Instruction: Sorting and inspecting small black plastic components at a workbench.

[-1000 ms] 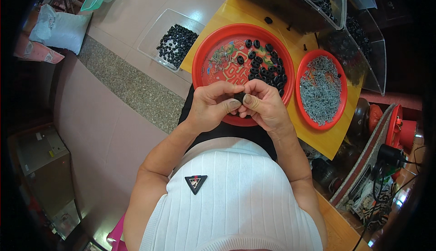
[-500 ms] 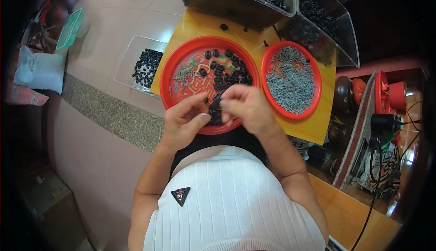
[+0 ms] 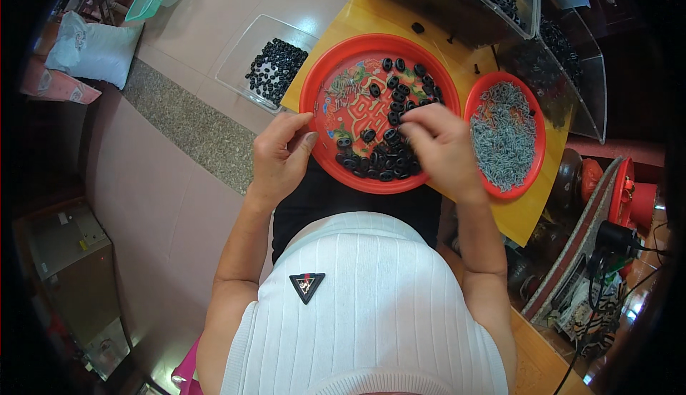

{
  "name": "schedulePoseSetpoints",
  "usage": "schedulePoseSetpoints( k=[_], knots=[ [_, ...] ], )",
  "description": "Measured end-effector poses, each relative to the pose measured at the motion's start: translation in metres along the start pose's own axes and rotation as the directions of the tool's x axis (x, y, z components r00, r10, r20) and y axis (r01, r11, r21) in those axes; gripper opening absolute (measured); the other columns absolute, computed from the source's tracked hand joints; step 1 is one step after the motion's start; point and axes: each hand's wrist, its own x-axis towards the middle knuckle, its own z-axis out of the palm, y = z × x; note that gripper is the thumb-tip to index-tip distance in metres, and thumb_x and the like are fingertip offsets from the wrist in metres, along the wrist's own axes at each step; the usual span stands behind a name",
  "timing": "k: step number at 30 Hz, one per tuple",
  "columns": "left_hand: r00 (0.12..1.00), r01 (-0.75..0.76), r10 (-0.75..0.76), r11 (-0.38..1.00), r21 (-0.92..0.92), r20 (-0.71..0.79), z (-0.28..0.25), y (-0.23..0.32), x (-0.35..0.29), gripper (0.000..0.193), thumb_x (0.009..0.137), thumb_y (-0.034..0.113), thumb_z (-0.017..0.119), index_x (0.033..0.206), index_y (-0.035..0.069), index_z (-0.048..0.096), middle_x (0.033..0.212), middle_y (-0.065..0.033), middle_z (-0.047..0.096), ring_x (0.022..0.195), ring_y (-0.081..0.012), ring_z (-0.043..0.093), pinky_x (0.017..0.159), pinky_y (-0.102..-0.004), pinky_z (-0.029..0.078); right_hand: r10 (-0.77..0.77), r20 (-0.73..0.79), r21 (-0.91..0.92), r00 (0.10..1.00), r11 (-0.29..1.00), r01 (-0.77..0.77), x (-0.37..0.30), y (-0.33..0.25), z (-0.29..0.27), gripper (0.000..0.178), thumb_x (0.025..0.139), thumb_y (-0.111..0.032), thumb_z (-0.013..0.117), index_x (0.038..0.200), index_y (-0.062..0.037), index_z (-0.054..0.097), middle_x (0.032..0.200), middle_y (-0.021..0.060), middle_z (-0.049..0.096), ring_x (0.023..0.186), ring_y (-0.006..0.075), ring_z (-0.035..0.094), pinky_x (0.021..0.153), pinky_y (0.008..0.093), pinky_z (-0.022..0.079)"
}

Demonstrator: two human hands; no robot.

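Note:
A round red tray (image 3: 309,87) with a printed pattern holds many small black oval pieces (image 3: 386,163), some showing two holes. They lie in a heap at its near side and a looser group at the right. Small grey screws (image 3: 348,84) are scattered at its upper left. My left hand (image 3: 282,155) is at the tray's left rim, thumb and forefinger apart, with nothing plainly seen between them. Over the right group, my right hand (image 3: 444,145) has its fingers pinched together at the black pieces. What is between its fingertips is hidden.
A smaller red tray (image 3: 540,137) full of grey screws stands to the right on the yellow board (image 3: 511,220). Clear bins (image 3: 493,20) of black parts are behind. At left, a clear box (image 3: 232,52) holds black pieces (image 3: 277,66). Cables (image 3: 586,302) hang at the right.
My hands were close together over the near heap and have moved apart. The left is now at the left rim, the right over the right-hand group. The whole view has shifted.

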Motion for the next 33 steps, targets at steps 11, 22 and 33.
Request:
schedulePoseSetpoints(
  k=[11,22,33],
  knots=[
    [0.995,0.074,-0.072,0.997,-0.02,0.072,-0.007,-0.005,-0.001,0.021,0.076,-0.006,0.057,0.097,-0.003,0.056,0.083,-0.0045,0.055,0.07,-0.0074,0.051,0.06,-0.0185,0.041,-0.195,0.212,-0.326,0.958,0.91,0.257,0.013,-0.007,0.051,0.013,0.066,-0.002,0.061,0.079,-0.0019,0.058,0.076,0.0133,0.048,0.075,0.0284,0.048,0.069,0.0361,0.04],
    [0.997,0.051,-0.053,0.998,0.029,0.062,-0.006,0.001,0.0,0.021,0.074,-0.006,0.059,0.094,-0.004,0.057,0.08,-0.0049,0.055,0.066,-0.0071,0.049,0.057,-0.0185,0.039,-0.104,0.183,-0.261,0.978,0.954,0.15,0.008,-0.002,0.045,0.01,0.067,-0.001,0.06,0.075,-0.0005,0.053,0.073,0.0144,0.05,0.074,0.0293,0.051,0.067,0.0373,0.042],
    [0.893,-0.384,0.228,0.836,0.392,0.389,-0.005,0.024,0.025,0.014,0.061,-0.004,0.06,0.074,0.0,0.059,0.073,-0.0106,0.055,0.069,-0.0236,0.051,0.061,-0.0321,0.042,0.05,0.019,-0.032,0.999,0.998,-0.05,0.009,0.0,0.029,0.004,0.077,0.0,0.054,0.076,0.0017,0.05,0.064,0.013,0.054,0.058,0.0202,0.056,0.054,0.0292,0.042]
  ],
)
